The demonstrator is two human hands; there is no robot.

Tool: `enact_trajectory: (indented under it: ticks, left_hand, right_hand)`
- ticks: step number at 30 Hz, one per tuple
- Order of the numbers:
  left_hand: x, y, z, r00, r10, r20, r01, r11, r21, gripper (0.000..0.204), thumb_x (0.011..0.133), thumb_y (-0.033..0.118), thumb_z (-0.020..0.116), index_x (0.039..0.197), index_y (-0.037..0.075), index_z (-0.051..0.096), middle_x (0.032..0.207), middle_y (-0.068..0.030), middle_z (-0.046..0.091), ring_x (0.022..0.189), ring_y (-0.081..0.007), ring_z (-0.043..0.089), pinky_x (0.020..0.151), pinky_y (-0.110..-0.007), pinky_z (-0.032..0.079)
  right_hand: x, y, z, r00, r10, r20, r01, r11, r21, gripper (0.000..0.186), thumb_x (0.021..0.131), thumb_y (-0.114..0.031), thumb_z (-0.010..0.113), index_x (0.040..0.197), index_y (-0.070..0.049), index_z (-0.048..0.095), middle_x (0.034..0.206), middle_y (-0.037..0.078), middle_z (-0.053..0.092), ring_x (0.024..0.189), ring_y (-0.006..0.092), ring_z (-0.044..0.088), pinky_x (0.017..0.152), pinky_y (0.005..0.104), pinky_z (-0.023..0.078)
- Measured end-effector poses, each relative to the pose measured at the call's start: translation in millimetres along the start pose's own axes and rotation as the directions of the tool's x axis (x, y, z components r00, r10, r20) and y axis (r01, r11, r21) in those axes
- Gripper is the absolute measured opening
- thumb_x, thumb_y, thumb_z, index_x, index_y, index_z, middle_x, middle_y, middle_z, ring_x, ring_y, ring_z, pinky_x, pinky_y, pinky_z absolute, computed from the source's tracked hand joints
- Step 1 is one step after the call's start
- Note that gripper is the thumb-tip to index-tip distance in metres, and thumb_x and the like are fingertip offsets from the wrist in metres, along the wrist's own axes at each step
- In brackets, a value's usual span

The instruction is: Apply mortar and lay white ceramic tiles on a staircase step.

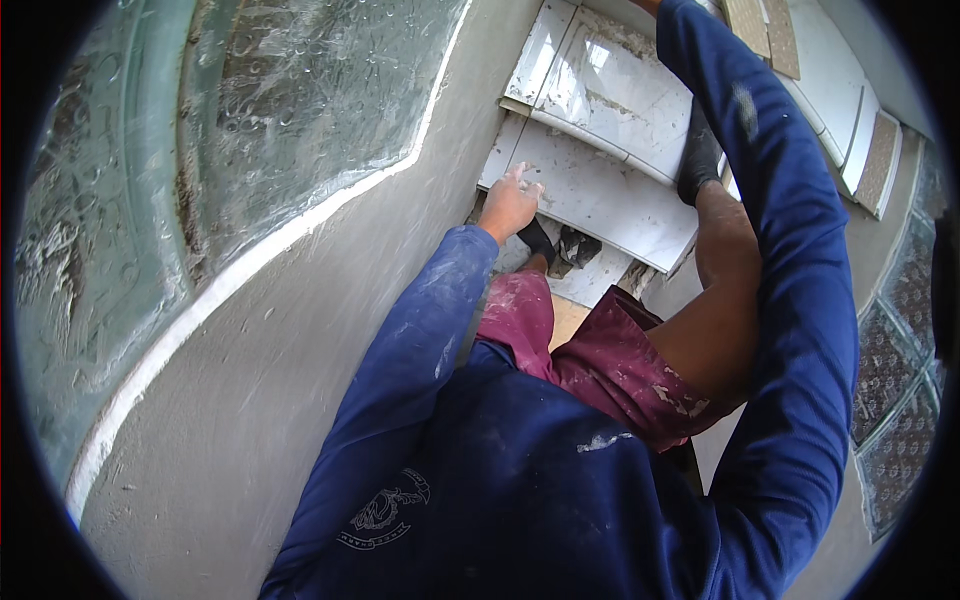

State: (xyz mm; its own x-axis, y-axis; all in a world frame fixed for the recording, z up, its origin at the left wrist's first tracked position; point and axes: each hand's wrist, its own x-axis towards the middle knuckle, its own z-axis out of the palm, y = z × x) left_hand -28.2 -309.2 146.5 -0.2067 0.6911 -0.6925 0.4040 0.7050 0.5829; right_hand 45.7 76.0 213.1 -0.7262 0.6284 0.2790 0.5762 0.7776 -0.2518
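**Loose tile on the step, one hand out of sight**

Your left hand [508, 203] lies flat, fingers spread, on the near-left corner of the white tile [600, 190] that covers the step tread. It presses the tile; nothing is clamped in it. Your right arm [790, 250] reaches far up past the top edge of the picture, so the right hand is not in view and you cannot tell from here whether it grips anything.

The tile sits in the middle of the scene, far from your body, with a second tile [615, 90] on the next step beyond it. Your foot in a dark sock [698, 158] stands on or at the tile's far-right edge, though the arm hides part of that contact, so take it as probable.

What could go wrong:

- Pressing on one corner only may tip the tile and lift the opposite edge, leaving it uneven in its bed.
- Weight from the foot could shift or crack the tile if the bed beneath is still soft.
- The tile's right end looks to overhang the step; a push from the left could slide it off.
- You are crouched with your knee [720, 300] high and one arm stretched far; a slip on the grey plastered wall [250, 400] side would drop your weight onto the tiles.
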Motion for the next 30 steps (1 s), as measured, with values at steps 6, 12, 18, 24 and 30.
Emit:
enact_trajectory:
  ticks: [6,12,18,24,30]
  left_hand:
    - [-3.2,-1.9,-2.0,0.999,0.035,-0.017,-0.034,0.998,0.049,0.053,0.089,0.023,0.061,0.134,-0.001,0.049,0.110,-0.0250,0.066,0.105,-0.0319,0.064,0.092,-0.037,0.047]
    - [-1.3,-6.4,6.2,1.000,0.011,0.011,-0.011,0.999,0.034,0.049,0.089,0.024,0.061,0.130,-0.002,0.052,0.110,-0.0241,0.067,0.106,-0.0322,0.064,0.093,-0.037,0.048]
    - [7.3,-33.1,7.7,0.997,0.069,-0.034,-0.068,0.997,0.029,0.045,0.087,0.027,0.063,0.121,-0.002,0.060,0.107,-0.0239,0.067,0.102,-0.0317,0.066,0.090,-0.037,0.050]
    - [1.8,-44.3,-1.6,0.998,0.062,-0.003,-0.062,0.996,0.069,0.045,0.086,0.029,0.062,0.118,-0.002,0.062,0.103,-0.0241,0.068,0.099,-0.0322,0.067,0.088,-0.039,0.050]
    - [7.1,-77.6,-4.7,0.986,0.137,0.094,-0.148,0.980,0.130,0.042,0.084,0.026,0.060,0.115,-0.002,0.063,0.103,-0.0269,0.066,0.097,-0.0370,0.065,0.087,-0.039,0.050]
  right_hand:
    - [-2.0,0.0,0.8,0.998,-0.028,-0.064,0.021,0.995,-0.102,0.008,0.063,-0.015,0.062,0.064,-0.009,0.067,0.065,0.014,0.061,0.075,0.0337,0.059,0.064,0.0481,0.042]
    - [-7.4,-15.4,-28.5,1.000,0.013,-0.011,-0.015,0.988,-0.157,0.008,0.067,-0.015,0.061,0.065,-0.009,0.065,0.072,0.013,0.064,0.083,0.0329,0.058,0.067,0.0479,0.042]
    - [-33.4,-15.2,-52.5,0.953,-0.188,-0.236,0.172,0.981,-0.084,0.012,0.075,-0.019,0.060,0.074,-0.008,0.055,0.071,0.010,0.057,0.087,0.0300,0.056,0.071,0.0451,0.044]
    - [-111.0,-0.2,-228.1,0.782,0.621,-0.057,-0.366,0.532,0.764,0.021,0.097,-0.009,0.052,0.110,0.005,0.060,0.091,0.013,0.065,0.073,0.0288,0.069,0.075,0.0363,0.059]
    - [-210.8,74.4,-223.7,0.412,0.910,-0.047,-0.047,0.073,0.996,0.020,0.096,0.001,0.048,0.107,0.016,0.044,0.105,0.021,0.053,0.097,0.0398,0.063,0.086,0.0534,0.060]
